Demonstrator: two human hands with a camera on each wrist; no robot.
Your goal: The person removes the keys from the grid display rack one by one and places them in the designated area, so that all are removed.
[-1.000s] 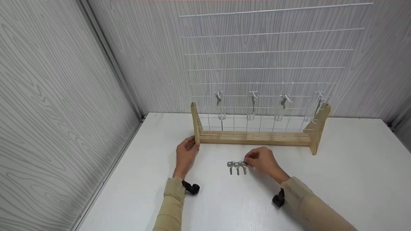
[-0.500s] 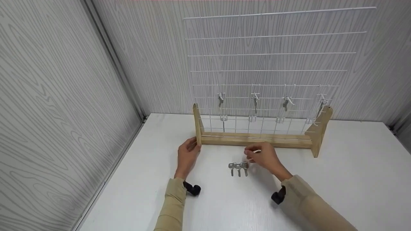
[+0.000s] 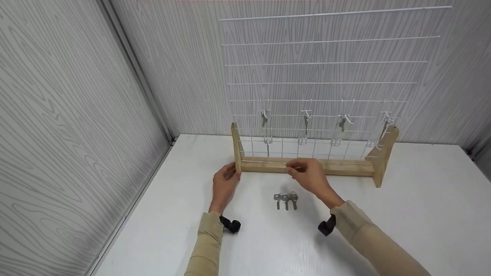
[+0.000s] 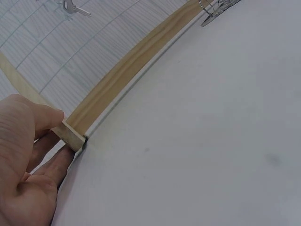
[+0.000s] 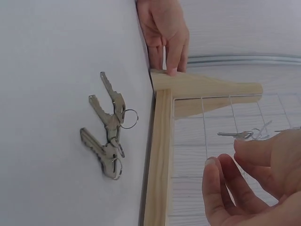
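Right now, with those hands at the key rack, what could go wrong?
Maybe three things. The left hand grips one end of the wooden stand; if it tugged, the stand might slide and the hanging keys could swing or drop. The right hand is in front of the wire grid and might bump it. The three loose keys lie bunched on the table, so they could tangle.

Wire grid (image 3: 322, 82) and wooden base (image 3: 264, 167) barring the far side, hooks (image 3: 348, 119) jutting forward, left hand (image 3: 224, 187) blocking the left upright (image 3: 236, 149), passing room on the tabletop (image 3: 257, 214) between that hand and three loose keys (image 3: 286, 199)
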